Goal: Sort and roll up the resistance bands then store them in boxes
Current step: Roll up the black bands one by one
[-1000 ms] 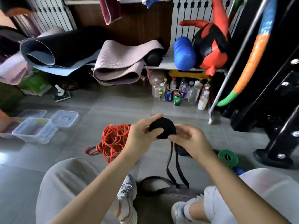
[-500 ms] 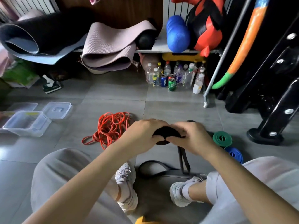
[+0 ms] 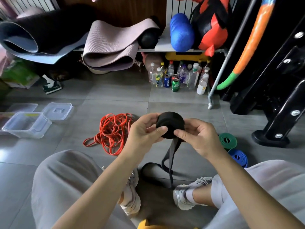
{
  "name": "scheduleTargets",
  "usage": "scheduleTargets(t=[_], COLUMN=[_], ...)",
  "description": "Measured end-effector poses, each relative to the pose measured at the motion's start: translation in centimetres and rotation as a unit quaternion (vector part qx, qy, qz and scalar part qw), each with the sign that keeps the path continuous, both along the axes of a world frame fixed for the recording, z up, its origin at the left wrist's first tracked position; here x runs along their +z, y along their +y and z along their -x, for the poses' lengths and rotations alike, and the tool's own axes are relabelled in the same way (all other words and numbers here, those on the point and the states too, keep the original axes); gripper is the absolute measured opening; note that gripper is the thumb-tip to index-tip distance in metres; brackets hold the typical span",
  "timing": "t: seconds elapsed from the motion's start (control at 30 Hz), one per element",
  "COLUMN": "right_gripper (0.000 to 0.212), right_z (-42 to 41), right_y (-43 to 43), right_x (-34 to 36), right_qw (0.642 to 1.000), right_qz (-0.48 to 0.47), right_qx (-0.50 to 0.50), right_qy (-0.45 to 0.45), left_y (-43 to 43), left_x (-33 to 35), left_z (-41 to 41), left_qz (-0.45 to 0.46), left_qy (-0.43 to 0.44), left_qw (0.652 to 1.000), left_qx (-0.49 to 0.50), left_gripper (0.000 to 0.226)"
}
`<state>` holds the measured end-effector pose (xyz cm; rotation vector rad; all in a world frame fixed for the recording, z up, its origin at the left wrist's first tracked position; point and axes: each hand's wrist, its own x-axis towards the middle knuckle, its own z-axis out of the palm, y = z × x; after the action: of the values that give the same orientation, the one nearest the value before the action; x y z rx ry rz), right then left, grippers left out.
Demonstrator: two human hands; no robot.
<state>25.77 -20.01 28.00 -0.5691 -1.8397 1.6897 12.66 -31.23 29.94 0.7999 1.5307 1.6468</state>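
A partly rolled black resistance band is held up between both hands above the floor. My left hand grips the roll from the left, thumb on its face. My right hand pinches it from the right. The band's loose tail hangs down to the floor between my feet. A tangle of red bands lies on the tiles to the left. A rolled green band and a rolled blue band sit on the floor at the right. Clear plastic boxes stand open at far left.
Two clear lids lie beside the boxes. Several bottles and cans stand under a shelf holding rolled mats and a blue foam roller. A black machine base stands at the right. My bent knees fill the foreground.
The roll has turned in my hands and its face now shows; my thumbs have shifted round it. The camera view has tilted down slightly.
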Motion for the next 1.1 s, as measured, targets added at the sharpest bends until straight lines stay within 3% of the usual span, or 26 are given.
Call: scheduleTargets(t=[0.07, 0.13, 0.17, 0.23, 0.47, 0.63, 0.8, 0.93, 1.0, 1.1], right_gripper=[0.025, 0.027, 0.028, 0.032, 0.029, 0.032, 0.02, 0.037, 0.034, 0.024], right_z=[-0.2, -0.2, -0.2, 0.0, -0.3, -0.1, 0.3, 0.1, -0.1, -0.3], right_y=[0.3, 0.6, 0.7, 0.8, 1.6, 1.5, 0.8, 0.7, 0.8, 0.7], right_x=[-0.1, 0.0, 0.0, 0.4, 1.0, 0.8, 0.7, 0.7, 0.7, 0.7], right_qw=[0.999, 0.992, 0.987, 0.986, 0.987, 0.989, 0.989, 0.964, 0.969, 0.992], right_qz=[-0.019, -0.076, -0.097, -0.109, -0.128, -0.126, -0.141, -0.253, -0.234, -0.12], right_qx=[0.011, 0.039, 0.053, 0.058, 0.029, 0.003, -0.039, -0.078, -0.074, -0.032], right_qy=[-0.036, -0.095, -0.114, -0.11, -0.093, -0.082, -0.037, -0.037, -0.029, -0.008], left_y=[-0.2, -0.3, -0.2, 0.0, -0.3, 0.0, 0.3, 0.5, 0.5, 0.5], left_x=[0.3, 0.6, 0.8, 1.2, 1.0, -0.2, -0.1, 0.0, 0.1, 0.1], left_z=[0.7, 1.4, 1.6, 1.9, 1.9, 1.2, 0.3, 0.0, -0.1, -0.2], left_qz=[0.049, 0.087, 0.08, 0.051, 0.011, -0.025, -0.068, -0.075, -0.074, -0.089], left_qy=[0.231, 0.473, 0.532, 0.568, 0.433, 0.251, 0.151, 0.078, 0.046, -0.011], left_qw=[0.971, 0.873, 0.836, 0.812, 0.901, 0.966, 0.982, 0.992, 0.994, 0.995], left_qx=[-0.035, -0.085, -0.106, -0.127, -0.013, 0.059, 0.087, 0.069, 0.058, 0.049], left_gripper=[0.038, 0.053, 0.055, 0.047, 0.041, 0.048, 0.046, 0.042, 0.04, 0.036])
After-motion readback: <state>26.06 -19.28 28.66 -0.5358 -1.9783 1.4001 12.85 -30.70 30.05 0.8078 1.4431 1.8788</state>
